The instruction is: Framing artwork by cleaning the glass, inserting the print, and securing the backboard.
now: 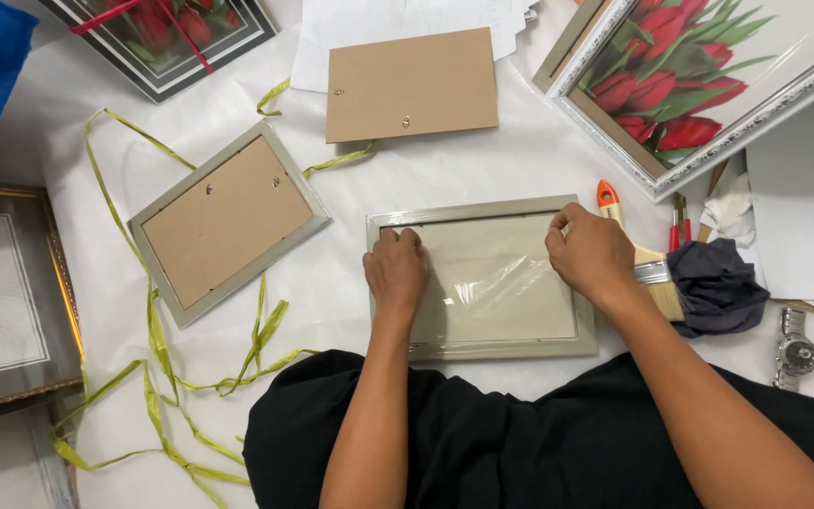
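Observation:
A pale grey picture frame (482,351) lies face down in front of me with a shiny clear sheet (492,283) in its opening. My left hand (395,273) rests on the frame's left side with fingers curled at the upper left corner. My right hand (594,254) presses on the upper right corner, fingertips pinched at the frame's edge. A loose brown backing board (412,85) lies beyond the frame.
A second grey frame (226,221) lies face down to the left amid yellow-green ribbon (157,320). A brush (647,264), dark cloth (718,287), red-handled tool (678,226) and wristwatch (795,351) sit on the right. Tulip pictures (699,75) (162,38) lie at the far edge.

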